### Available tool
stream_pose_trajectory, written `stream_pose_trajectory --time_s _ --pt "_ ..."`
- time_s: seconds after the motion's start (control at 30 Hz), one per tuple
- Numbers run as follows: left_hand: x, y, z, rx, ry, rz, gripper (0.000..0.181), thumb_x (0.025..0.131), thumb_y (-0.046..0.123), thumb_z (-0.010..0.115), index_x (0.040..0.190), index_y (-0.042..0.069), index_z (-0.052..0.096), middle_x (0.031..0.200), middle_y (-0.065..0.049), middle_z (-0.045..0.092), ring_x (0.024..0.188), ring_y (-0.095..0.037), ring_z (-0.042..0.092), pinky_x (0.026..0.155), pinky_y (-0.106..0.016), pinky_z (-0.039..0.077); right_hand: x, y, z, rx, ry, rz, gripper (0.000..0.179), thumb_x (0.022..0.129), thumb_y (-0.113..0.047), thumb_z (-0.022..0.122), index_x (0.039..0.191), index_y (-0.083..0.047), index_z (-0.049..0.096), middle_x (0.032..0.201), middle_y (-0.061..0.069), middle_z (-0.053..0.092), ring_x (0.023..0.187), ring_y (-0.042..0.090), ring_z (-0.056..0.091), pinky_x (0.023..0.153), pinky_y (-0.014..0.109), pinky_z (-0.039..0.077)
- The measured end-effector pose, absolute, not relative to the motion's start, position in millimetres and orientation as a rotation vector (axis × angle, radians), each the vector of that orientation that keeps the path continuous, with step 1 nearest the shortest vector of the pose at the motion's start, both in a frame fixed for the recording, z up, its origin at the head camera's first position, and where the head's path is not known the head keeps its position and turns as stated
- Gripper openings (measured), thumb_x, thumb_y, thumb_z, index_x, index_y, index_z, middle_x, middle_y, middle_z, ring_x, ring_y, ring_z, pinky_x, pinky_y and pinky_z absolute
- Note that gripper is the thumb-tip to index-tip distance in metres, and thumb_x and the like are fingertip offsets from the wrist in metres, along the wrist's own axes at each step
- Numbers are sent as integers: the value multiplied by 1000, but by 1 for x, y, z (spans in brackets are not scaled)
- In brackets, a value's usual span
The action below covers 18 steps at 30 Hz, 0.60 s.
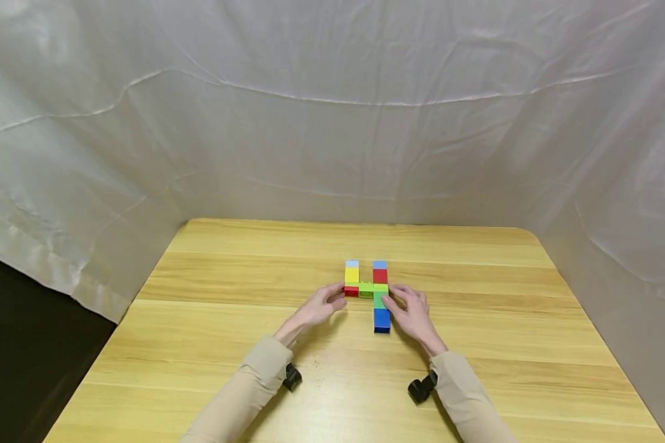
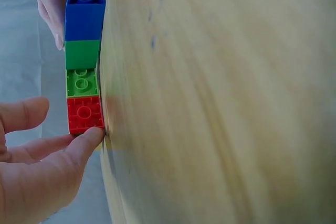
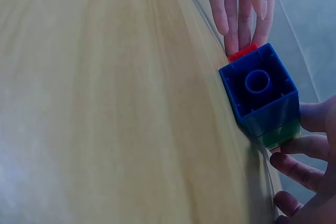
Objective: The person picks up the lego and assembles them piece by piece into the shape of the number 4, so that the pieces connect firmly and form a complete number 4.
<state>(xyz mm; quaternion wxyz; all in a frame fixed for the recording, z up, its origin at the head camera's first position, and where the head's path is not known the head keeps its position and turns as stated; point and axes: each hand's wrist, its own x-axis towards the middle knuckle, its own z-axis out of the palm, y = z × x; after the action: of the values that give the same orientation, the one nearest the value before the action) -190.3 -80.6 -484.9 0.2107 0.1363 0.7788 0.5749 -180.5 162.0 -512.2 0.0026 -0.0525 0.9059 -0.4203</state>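
Observation:
Joined toy building bricks lie on the wooden table, roughly in an h shape. The left column has a pale blue brick (image 1: pixel 351 264), a yellow brick (image 1: pixel 351 275) and a red brick (image 1: pixel 351 292). A lime green brick (image 1: pixel 366 287) bridges to the right column, which ends nearest me in a green brick (image 1: pixel 378 300) and a dark blue brick (image 1: pixel 382 320). My left hand (image 1: pixel 318 306) touches the red brick with its fingertips, thumb apart. With thumb and fingers, my right hand (image 1: pixel 412 312) holds the right column at the green brick.
Wooden table (image 1: pixel 227 344) surface surrounds the bricks. A pale grey curtain (image 1: pixel 332 154) hangs behind the table and along both sides. Below the sleeves, a black wrist camera (image 1: pixel 292 377) shows on the left and another black camera (image 1: pixel 421 389) on the right.

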Motion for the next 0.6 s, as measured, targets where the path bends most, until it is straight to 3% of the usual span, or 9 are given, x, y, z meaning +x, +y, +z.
stream_pose_trajectory --time_s 0.6 --pt "-191 -79 -484 391 2140 1607 55 104 6 45 155 -6 27 159 -28 33 145 -44 38 123 -55 29 -180 162 -513 -169 2855 -1308 49 101 -28 59 139 5 56 141 27 54 133 49 30 108 64 22"
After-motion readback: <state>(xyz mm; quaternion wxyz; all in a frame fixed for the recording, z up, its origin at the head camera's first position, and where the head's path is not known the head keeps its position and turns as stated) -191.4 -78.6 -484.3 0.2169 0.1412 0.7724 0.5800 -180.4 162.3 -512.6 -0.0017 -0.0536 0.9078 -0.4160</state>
